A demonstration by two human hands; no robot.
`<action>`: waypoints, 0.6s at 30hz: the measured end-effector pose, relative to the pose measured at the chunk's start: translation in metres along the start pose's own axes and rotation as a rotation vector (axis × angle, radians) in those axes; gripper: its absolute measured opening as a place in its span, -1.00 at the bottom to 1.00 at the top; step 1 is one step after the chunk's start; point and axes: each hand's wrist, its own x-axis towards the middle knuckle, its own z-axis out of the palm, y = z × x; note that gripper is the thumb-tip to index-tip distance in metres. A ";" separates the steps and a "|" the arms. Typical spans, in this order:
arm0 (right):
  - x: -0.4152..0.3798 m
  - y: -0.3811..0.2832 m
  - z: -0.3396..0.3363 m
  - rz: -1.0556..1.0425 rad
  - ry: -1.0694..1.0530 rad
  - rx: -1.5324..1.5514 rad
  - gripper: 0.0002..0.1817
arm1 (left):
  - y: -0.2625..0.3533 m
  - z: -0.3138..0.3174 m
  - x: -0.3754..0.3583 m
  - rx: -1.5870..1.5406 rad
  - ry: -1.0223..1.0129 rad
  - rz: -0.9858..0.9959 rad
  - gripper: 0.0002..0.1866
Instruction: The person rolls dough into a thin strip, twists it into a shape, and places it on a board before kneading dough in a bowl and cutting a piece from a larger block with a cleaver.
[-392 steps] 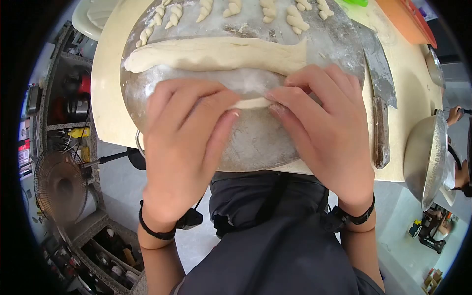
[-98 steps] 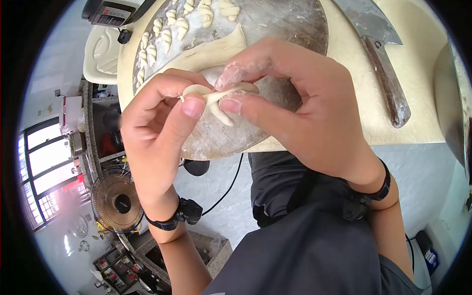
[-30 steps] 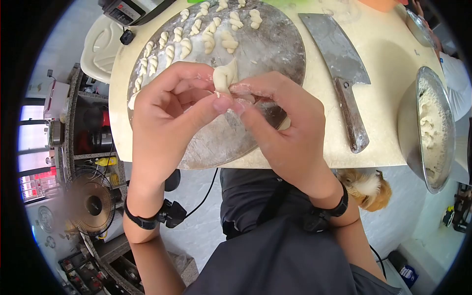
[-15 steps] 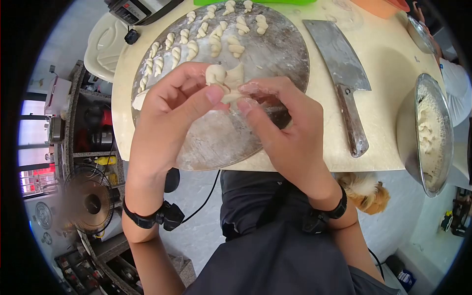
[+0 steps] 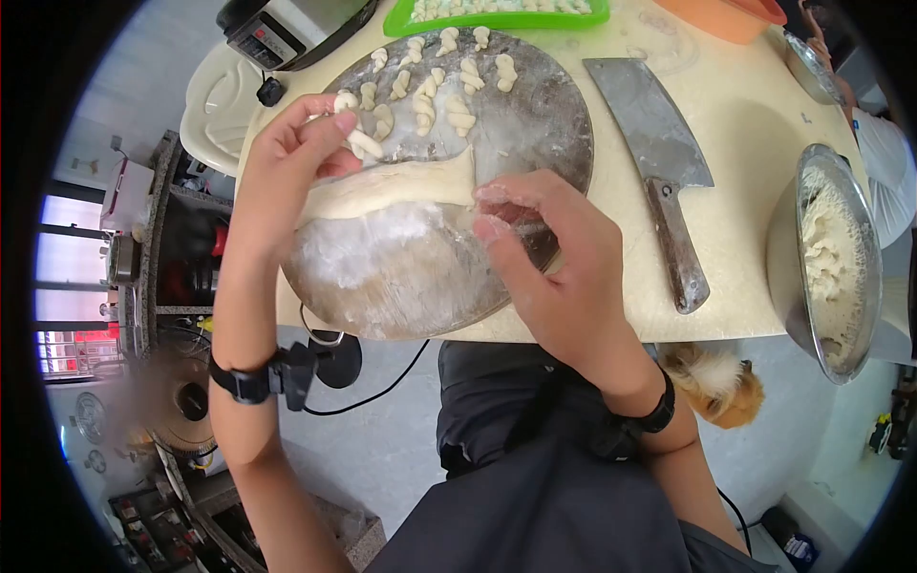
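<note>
My left hand is closed, pinching a small dough twist between thumb and fingers above the left part of the round board. Part of the twist is covered by the fingers. A long, flat strip of dough lies across the floured board below that hand. At the strip's right end, my right hand pinches its edge with thumb and forefinger. Several finished dough twists rest in rows on the far part of the board.
A cleaver lies right of the board. Beyond it stands a metal bowl of flour. A green tray with small dough pieces, an orange basin and a cooker line the back. A furry animal is below the table edge.
My hands have moved apart. The left went left with the dough twist, while the right stayed near the strip's end. The view shifted, showing more of the green tray.
</note>
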 end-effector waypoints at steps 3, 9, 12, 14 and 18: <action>-0.002 0.001 0.001 -0.006 -0.023 0.004 -0.78 | -0.003 -0.021 0.035 0.125 0.001 -0.067 -0.65; -0.006 0.003 0.000 -0.039 -0.061 -0.057 -0.79 | -0.016 -0.049 0.118 0.325 -0.053 -0.140 -0.63; -0.006 0.003 -0.002 -0.084 -0.078 -0.113 -0.78 | -0.025 -0.048 0.153 0.354 -0.031 -0.122 -0.68; -0.005 0.002 -0.005 -0.113 -0.092 -0.136 -0.77 | -0.038 -0.051 0.174 0.359 -0.045 -0.122 -0.70; -0.005 0.002 -0.006 -0.139 -0.087 -0.141 -0.75 | -0.044 -0.046 0.186 0.442 -0.053 -0.158 -0.67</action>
